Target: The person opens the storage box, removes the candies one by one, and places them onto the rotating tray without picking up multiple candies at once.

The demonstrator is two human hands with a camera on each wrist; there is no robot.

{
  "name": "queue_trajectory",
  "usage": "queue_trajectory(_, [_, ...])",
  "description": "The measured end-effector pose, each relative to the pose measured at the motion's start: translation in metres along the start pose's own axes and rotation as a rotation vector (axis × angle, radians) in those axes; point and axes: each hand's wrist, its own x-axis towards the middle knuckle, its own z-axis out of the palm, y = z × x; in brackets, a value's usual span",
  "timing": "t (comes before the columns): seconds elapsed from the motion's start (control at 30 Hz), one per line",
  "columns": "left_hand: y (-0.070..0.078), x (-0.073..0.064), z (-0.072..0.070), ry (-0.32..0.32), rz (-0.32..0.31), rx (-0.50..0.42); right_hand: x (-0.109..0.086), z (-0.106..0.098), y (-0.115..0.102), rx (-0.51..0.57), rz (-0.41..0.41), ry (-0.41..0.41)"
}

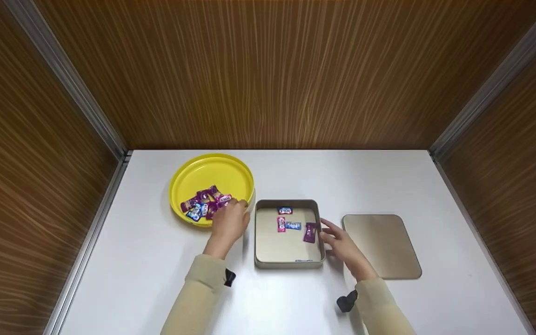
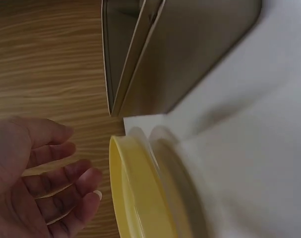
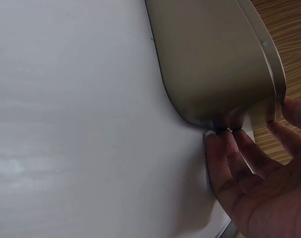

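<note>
My left hand (image 1: 231, 221) is over the near right rim of a round yellow tray (image 1: 210, 170), close to a heap of wrapped candies (image 1: 194, 211) in purple, blue and pink. In the left wrist view its fingers (image 2: 66, 178) are loosely bent, with nothing between them and the thumb. To the right stands a square metal tin (image 1: 272, 249). Inside it lie several candies: blue ones, a pink one (image 1: 281, 224) and a purple one (image 1: 310, 232) by the right wall. My right hand (image 1: 342, 244) touches that wall from outside, thumb at the rim, fingers (image 3: 252, 153) against the side.
A flat metal lid (image 1: 382, 246) with rounded corners lies on the white table (image 1: 296, 307), right of the tin. Wood-grain panels (image 1: 277, 79) enclose the table at the back and both sides, with metal strips at the corners.
</note>
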Motion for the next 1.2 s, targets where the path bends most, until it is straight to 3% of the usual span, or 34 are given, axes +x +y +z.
queue_trajectory(0.3, [0.040,-0.009,0.024,-0.136,0.171,0.006,0.000,0.000,0.000,0.014,-0.005,0.000])
queue_trajectory(0.5, [0.052,-0.014,0.045,-0.210,0.259,0.067,0.000,0.000,0.002,0.008,-0.008,0.007])
queue_trajectory(0.63, [0.054,-0.014,0.056,-0.224,0.298,0.076,0.000,0.000,0.002,0.017,-0.006,0.011])
queue_trajectory(0.97, [0.050,-0.011,0.070,-0.298,0.304,0.119,0.003,0.002,0.001,0.010,-0.015,0.011])
queue_trajectory(1.2, [0.051,-0.008,0.076,-0.307,0.316,0.163,0.003,0.002,0.002,0.008,-0.017,0.023])
